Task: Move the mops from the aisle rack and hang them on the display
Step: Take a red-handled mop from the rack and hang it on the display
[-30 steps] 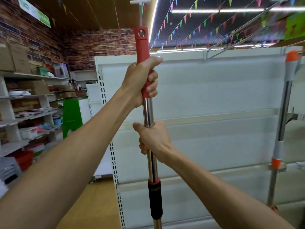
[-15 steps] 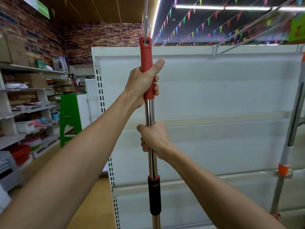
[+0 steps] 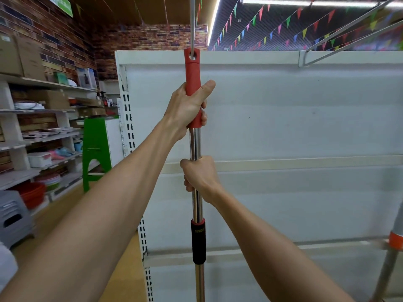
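I hold a mop pole [image 3: 195,144] upright in front of me; it is a chrome tube with a red top grip and a black sleeve lower down. My left hand [image 3: 188,105] grips the red grip, thumb pointing up. My right hand [image 3: 199,175] grips the chrome tube just below. The hole in the red tip sits around a thin metal display hook [image 3: 192,22] that runs toward me overhead. The mop head is out of view below. A second mop [image 3: 390,258] with an orange collar stands at the right edge.
A white display panel [image 3: 283,127] fills the space straight ahead, with another metal hook arm [image 3: 349,27] at its upper right. Stocked shelves [image 3: 39,127], a green stool [image 3: 93,149] and a grey stool [image 3: 13,216] line the aisle on the left.
The pole's red tip has come onto the overhead hook, which now passes through its hole. My view has shifted left, so the second mop sits further toward the right edge. Both hands keep their hold.
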A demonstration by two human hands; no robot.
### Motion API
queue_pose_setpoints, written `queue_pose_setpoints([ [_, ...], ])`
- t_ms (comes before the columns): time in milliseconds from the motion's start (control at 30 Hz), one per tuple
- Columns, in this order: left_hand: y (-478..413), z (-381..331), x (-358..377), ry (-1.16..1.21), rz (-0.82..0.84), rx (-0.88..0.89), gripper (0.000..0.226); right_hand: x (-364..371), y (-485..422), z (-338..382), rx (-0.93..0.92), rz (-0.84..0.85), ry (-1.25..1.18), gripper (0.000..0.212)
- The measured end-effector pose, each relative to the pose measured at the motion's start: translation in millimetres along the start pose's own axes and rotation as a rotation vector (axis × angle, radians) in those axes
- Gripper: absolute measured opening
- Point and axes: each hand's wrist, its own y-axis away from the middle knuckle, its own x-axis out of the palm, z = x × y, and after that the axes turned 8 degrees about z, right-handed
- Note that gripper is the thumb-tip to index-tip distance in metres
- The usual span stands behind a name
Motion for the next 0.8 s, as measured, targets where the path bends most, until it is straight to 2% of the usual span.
queue_pose_setpoints([
  [333,-16,13,-4,-0.083,-0.023,-0.027,0.033,-3,-29,-12,-0.021,0.005,-0.014,0.024],
  [467,-13,10,-3,-0.247,-0.068,-0.056,0.038,-9,-28,-13,-0.049,0.051,0.036,0.027],
  [533,-5,12,1,-0.320,-0.110,-0.060,0.040,-15,-23,-18,-0.071,0.105,0.109,0.032],
  [600,10,22,2,-0.334,-0.230,-0.008,0.036,-21,-12,-31,-0.072,0.157,0.190,0.044],
  [700,45,41,-1,-0.246,-0.441,0.127,0.021,-32,22,-65,-0.056,0.165,0.161,0.034],
  [800,83,57,3,-0.101,-0.361,0.125,0.008,-40,56,-100,-0.006,0.060,0.169,0.021],
])
